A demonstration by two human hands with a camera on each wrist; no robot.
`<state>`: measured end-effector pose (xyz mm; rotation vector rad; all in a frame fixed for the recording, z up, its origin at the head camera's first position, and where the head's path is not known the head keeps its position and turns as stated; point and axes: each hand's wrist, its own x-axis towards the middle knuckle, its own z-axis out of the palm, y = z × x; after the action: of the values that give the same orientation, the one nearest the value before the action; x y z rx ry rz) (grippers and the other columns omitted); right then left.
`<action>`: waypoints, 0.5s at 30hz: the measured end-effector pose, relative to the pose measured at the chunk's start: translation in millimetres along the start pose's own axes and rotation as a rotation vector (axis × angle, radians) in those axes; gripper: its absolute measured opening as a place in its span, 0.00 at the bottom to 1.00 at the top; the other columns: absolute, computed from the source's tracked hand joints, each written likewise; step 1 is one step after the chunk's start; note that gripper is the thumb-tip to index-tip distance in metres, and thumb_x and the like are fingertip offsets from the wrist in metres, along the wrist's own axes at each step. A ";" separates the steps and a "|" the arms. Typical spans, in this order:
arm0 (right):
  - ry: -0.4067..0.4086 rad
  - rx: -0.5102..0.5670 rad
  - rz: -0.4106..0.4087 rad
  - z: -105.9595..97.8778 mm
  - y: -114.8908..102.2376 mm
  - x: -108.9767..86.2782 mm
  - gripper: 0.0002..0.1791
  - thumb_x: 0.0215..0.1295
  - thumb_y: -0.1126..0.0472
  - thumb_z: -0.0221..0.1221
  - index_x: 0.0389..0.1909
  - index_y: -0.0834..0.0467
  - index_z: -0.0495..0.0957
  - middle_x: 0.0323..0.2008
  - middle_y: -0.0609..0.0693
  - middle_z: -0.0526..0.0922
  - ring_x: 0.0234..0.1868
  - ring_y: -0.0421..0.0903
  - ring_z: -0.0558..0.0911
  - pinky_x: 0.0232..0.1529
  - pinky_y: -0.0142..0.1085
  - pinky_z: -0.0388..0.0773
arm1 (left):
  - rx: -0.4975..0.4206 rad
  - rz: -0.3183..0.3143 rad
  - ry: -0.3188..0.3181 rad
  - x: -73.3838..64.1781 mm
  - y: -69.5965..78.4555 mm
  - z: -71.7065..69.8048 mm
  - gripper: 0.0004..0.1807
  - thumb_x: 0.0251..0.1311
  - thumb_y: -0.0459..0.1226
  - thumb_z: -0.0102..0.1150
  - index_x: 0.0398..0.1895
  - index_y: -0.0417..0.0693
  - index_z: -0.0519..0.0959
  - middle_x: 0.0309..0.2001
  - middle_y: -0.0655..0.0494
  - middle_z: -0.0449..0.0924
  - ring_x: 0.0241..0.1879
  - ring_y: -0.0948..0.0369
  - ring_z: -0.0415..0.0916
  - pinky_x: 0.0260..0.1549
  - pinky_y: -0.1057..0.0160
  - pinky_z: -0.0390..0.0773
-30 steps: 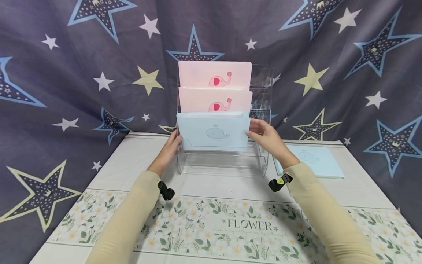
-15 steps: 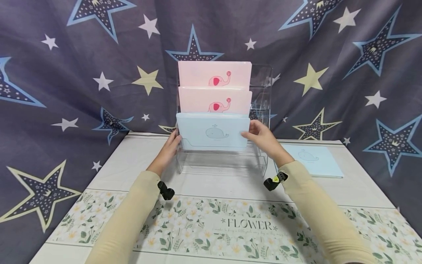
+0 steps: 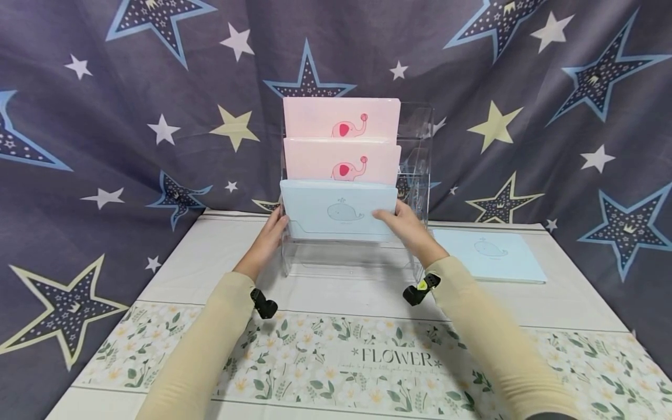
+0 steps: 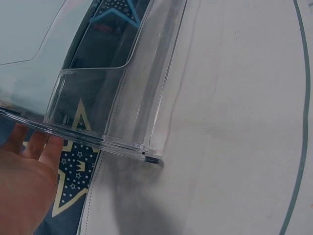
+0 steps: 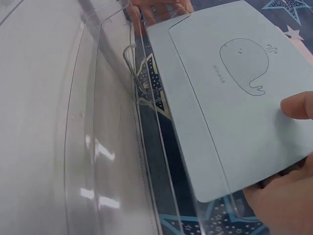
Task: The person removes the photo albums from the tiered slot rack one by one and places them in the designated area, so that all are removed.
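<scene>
A clear acrylic tiered rack (image 3: 349,255) stands on the table. My left hand (image 3: 266,238) holds its left side; in the left wrist view the fingers (image 4: 35,147) reach behind the side panel. In the third tier down sits a light-blue notebook (image 3: 310,213) with a whale drawing. My right hand (image 3: 412,233) pinches that notebook at its right edge, thumb (image 5: 296,106) on the front cover and fingers behind. The lower end of its cover is behind the clear front lip. Two pink elephant notebooks, an upper one (image 3: 315,116) and a lower one (image 3: 310,158), stand in the tiers above.
Another light-blue whale notebook (image 3: 511,259) lies flat on the table right of the rack, near my right forearm. A flower-printed band (image 3: 294,361) runs across the white tablecloth (image 3: 210,245). Behind the rack hangs a dark star-patterned curtain (image 3: 199,76).
My right hand has slid left, its thumb farther onto the whale notebook's cover. The notebook's top has closed up, hiding the inside strip. My left hand stays in place.
</scene>
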<state>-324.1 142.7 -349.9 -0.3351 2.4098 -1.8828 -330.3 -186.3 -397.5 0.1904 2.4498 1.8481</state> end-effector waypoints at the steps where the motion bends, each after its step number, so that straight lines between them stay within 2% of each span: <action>1: 0.006 0.012 0.006 1.1 1.0 1.1 0.31 0.72 0.54 0.58 0.73 0.58 0.64 0.69 0.54 0.70 0.72 0.52 0.64 0.74 0.50 0.54 | 0.000 0.004 0.000 -0.1 -0.2 0.1 0.39 0.76 0.60 0.33 0.82 0.62 0.37 0.81 0.55 0.35 0.78 0.50 0.40 0.73 0.44 0.49; 8: -0.018 0.054 -0.031 3.5 8.3 4.4 0.29 0.74 0.55 0.59 0.72 0.56 0.66 0.67 0.52 0.73 0.71 0.51 0.66 0.73 0.50 0.55 | 0.005 0.016 0.012 -0.1 -2.3 0.0 0.40 0.75 0.62 0.34 0.82 0.60 0.37 0.81 0.53 0.35 0.78 0.49 0.40 0.72 0.42 0.49; 15: -0.014 0.097 -0.083 6.6 14.8 1.8 0.31 0.76 0.53 0.57 0.75 0.53 0.60 0.69 0.50 0.71 0.72 0.48 0.64 0.74 0.47 0.54 | -0.002 -0.002 0.000 -0.4 1.2 -0.3 0.39 0.76 0.60 0.34 0.82 0.60 0.37 0.81 0.54 0.35 0.78 0.50 0.40 0.72 0.43 0.50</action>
<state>-326.6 139.4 -365.6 -0.4476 2.3199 -2.0157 -329.8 -186.3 -396.2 0.1876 2.4473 1.8502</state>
